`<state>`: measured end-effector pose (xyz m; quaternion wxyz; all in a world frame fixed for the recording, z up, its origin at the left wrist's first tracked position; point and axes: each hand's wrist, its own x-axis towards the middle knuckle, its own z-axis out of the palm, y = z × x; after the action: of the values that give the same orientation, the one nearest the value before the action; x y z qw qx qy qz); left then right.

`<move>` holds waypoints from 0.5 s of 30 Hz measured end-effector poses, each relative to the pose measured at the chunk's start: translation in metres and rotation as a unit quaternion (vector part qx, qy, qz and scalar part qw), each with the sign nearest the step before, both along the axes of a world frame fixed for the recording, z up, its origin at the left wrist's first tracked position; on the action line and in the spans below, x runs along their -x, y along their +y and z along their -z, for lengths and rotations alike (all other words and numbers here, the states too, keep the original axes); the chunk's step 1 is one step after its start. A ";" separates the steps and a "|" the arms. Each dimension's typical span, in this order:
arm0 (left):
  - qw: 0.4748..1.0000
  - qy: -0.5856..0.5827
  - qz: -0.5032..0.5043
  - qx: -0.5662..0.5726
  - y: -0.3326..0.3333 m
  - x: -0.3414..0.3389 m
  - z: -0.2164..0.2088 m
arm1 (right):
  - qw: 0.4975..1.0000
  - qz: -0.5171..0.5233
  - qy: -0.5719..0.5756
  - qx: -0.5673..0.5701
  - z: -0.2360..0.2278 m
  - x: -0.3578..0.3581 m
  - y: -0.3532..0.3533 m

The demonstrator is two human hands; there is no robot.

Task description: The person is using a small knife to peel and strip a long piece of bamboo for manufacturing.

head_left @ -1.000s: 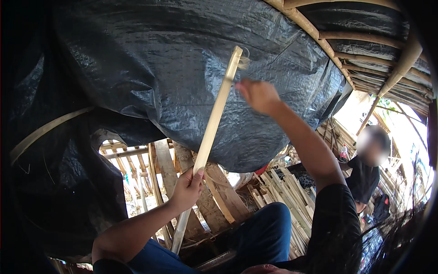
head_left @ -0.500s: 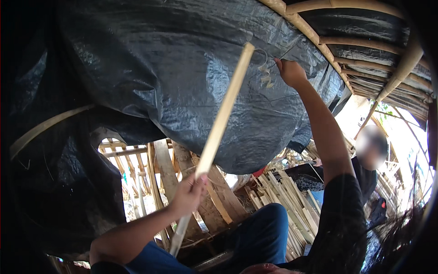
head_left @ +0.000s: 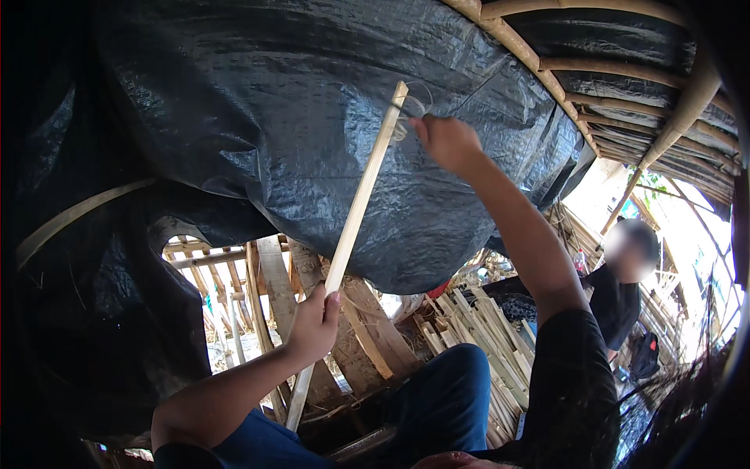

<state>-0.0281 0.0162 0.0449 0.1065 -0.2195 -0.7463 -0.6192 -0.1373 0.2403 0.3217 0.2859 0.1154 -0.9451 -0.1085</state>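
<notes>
My left hand (head_left: 314,324) is closed round the lower part of a long, pale bamboo strip (head_left: 358,203), which stands tilted with its top leaning right. Near that upper end my right hand (head_left: 449,142) is closed on a knife (head_left: 405,112); only a thin dark piece of its blade shows, against the strip, and the handle is hidden in my fingers. Thin curled shavings (head_left: 400,131) hang beside the strip's top. The strip's lower end passes below my left hand, close to my blue-trousered leg.
A large black tarp (head_left: 234,141) hangs in front. Many split bamboo strips (head_left: 488,340) lie in a pile beside my knee (head_left: 449,383). Wooden planks (head_left: 375,324) stand beyond my left hand. A person in black (head_left: 617,293) is at the right, under a bamboo-framed roof (head_left: 625,70).
My right hand has moved left and slightly down, bringing the knife to the strip's upper end. The strip's top has shifted left and my left hand has moved slightly left.
</notes>
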 end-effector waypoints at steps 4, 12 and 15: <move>0.998 0.021 -0.048 0.040 -0.002 -0.002 -0.006 | 0.998 0.010 0.002 -0.057 0.007 0.002 -0.011; 0.998 0.004 -0.053 0.045 -0.002 -0.008 -0.013 | 0.993 0.066 -0.061 -0.073 -0.019 0.005 -0.015; 0.998 -0.004 -0.048 0.040 -0.003 -0.008 -0.008 | 0.992 0.071 -0.059 -0.089 -0.010 0.005 -0.012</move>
<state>-0.0198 0.0133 0.0532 0.1245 -0.1852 -0.7803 -0.5842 -0.1426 0.2280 0.3318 0.2096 0.0792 -0.9528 -0.2047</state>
